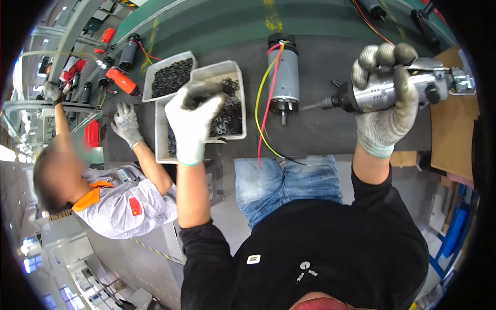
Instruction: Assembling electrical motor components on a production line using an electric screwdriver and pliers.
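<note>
My right hand (pixel 387 98), in a light knitted glove, is wrapped round a silver power screwdriver (pixel 369 97) with a black chuck. Its thin bit points left, the tip close beside the lower end of a grey cylindrical motor (pixel 285 77). The motor lies on the dark bench with its shaft toward me. Yellow, red and black wires (pixel 262 111) run from its far end past the bench's near edge. My left hand (pixel 191 124), also gloved and partly blurred, hovers over white bins, its fingers curled into a pinch. Whatever is between the fingertips cannot be made out.
A white bin (pixel 241 116) of small black rings stands under my left hand; another bin (pixel 192 56) of black parts adjoins it. Left of me a co-worker's gloved hand (pixel 126 124) rests on the bench, near an orange-red tool (pixel 123 81). Cardboard (pixel 454 134) stands at right.
</note>
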Tool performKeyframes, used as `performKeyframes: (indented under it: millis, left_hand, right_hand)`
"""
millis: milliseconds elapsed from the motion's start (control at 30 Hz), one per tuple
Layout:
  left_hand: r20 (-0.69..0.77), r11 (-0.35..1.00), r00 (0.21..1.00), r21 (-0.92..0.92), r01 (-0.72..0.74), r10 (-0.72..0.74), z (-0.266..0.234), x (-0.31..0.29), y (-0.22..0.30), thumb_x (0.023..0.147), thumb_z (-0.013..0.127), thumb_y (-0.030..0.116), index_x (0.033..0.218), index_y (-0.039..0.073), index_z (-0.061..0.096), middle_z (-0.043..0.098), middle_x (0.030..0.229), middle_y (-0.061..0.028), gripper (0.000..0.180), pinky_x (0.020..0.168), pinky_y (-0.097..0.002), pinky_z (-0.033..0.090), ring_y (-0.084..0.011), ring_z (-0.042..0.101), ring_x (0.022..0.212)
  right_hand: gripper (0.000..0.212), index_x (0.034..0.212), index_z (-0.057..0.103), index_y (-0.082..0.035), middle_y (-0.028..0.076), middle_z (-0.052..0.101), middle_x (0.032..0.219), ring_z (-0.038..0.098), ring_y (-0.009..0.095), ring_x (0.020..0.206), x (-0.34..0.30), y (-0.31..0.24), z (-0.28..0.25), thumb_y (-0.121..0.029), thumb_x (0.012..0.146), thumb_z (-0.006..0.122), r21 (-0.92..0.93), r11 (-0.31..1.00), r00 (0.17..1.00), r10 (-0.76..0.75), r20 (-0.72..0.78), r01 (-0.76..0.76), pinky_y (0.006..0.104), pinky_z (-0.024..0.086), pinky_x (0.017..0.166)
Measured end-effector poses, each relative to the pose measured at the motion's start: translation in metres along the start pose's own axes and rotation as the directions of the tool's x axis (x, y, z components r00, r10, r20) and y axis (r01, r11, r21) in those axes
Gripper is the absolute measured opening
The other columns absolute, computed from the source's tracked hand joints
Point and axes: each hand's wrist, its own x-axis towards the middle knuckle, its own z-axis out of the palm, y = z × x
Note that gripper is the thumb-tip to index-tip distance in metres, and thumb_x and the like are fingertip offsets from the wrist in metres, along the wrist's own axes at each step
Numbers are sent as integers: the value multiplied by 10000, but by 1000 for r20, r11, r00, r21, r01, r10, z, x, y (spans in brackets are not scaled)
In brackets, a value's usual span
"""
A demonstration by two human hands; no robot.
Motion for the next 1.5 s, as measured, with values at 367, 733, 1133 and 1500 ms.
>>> performKeyframes:
  millis: [367,733,1133,1500]
  left_hand:
    - [-58,953,998,-303,-9,-9,84,-75,23,613,814,-128,815,-19,706,718,866,-103,254,693,-287,526,-145,646,746]
    - [-17,989,993,-83,-120,119,80,-77,30,620,853,-97,812,-26,730,731,849,-112,240,716,-291,534,-176,680,781]
    - [77,940,990,-313,134,-115,81,-79,17,612,811,-128,779,-18,676,713,862,-133,241,680,-292,530,-176,663,755]
    - [-41,910,998,-413,29,-50,99,-78,-7,572,800,-132,757,15,612,687,828,-134,302,657,-311,541,-194,657,729]
  right_hand:
    - [356,1361,566,-42,122,588,1219,506,270,1107,3,-10,14,-190,1037,551,283,958,980,-9,197,-48,416,481,771]
    - [371,1374,555,-70,111,585,1196,528,271,1075,-9,-8,13,-193,1024,559,226,973,971,-3,239,-52,399,513,743]
    - [331,1311,542,-87,83,543,1127,488,248,1039,-13,-5,9,-153,988,565,195,978,979,29,203,-69,393,501,731]
    - [298,1261,534,-105,66,512,1075,466,222,1016,-9,13,-3,-135,966,571,285,952,983,61,172,-109,382,500,718]
